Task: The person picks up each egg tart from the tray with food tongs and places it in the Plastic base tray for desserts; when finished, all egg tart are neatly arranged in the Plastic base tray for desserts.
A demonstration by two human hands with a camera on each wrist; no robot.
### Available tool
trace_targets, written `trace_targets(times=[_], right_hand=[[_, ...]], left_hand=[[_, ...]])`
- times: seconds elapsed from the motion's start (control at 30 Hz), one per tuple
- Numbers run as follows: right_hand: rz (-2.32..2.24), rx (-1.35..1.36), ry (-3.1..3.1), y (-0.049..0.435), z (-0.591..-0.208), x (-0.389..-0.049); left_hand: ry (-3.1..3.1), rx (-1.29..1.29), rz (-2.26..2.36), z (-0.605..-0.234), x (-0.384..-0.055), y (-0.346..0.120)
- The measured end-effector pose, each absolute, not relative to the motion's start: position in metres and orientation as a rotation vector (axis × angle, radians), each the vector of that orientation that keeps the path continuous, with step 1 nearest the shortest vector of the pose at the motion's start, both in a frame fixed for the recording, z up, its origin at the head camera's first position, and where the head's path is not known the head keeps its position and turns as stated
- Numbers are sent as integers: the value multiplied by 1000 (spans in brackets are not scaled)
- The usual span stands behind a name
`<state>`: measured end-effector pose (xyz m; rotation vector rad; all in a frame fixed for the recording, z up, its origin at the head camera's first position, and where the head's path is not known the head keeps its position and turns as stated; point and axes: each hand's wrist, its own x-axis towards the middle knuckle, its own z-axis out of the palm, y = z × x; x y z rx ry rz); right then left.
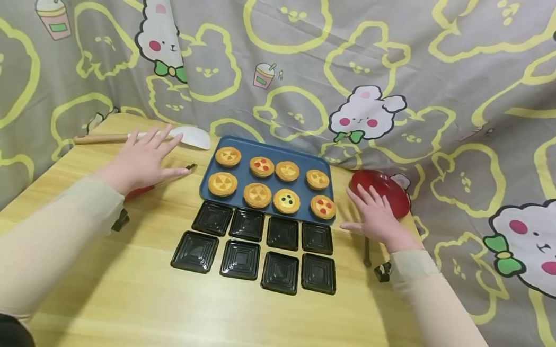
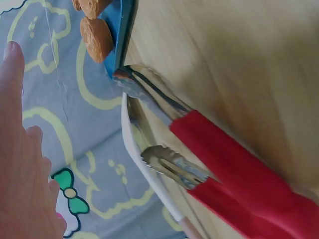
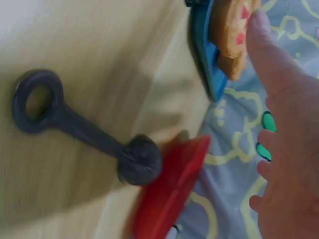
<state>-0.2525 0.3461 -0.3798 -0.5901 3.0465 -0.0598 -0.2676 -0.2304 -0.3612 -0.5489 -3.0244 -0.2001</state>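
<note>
My left hand (image 1: 145,161) hovers with spread fingers over the left side of the table, holding nothing. Below it lie tongs (image 2: 219,149) with red handles and metal tips. A spatula (image 1: 195,137) with a white blade and wooden handle lies just behind, partly covered by that hand in the head view. My right hand (image 1: 375,216), its fingers also spread and holding nothing, is over the right side. Near it are a red bowl (image 1: 396,194) and a dark tool (image 3: 89,130) with a ring-ended handle. Between the hands, a blue tray (image 1: 245,166) bears several tarts (image 1: 222,184).
Several square black plastic trays (image 1: 240,259) lie in two rows in front of the blue tray. A small dark object (image 1: 383,272) is by the right wrist. A patterned curtain (image 1: 295,47) hangs behind and beside the wooden table (image 1: 231,319).
</note>
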Motion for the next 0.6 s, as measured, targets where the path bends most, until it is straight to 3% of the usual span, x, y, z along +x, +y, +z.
trace_targets(times=[0.27, 0.6], right_hand=[[-107, -620, 2969, 344, -409, -275], [-327, -594, 2823, 342, -416, -288]], left_hand=[[-3116, -522, -264, -379, -258, -245], [-3201, -450, -292, -392, -247, -267]])
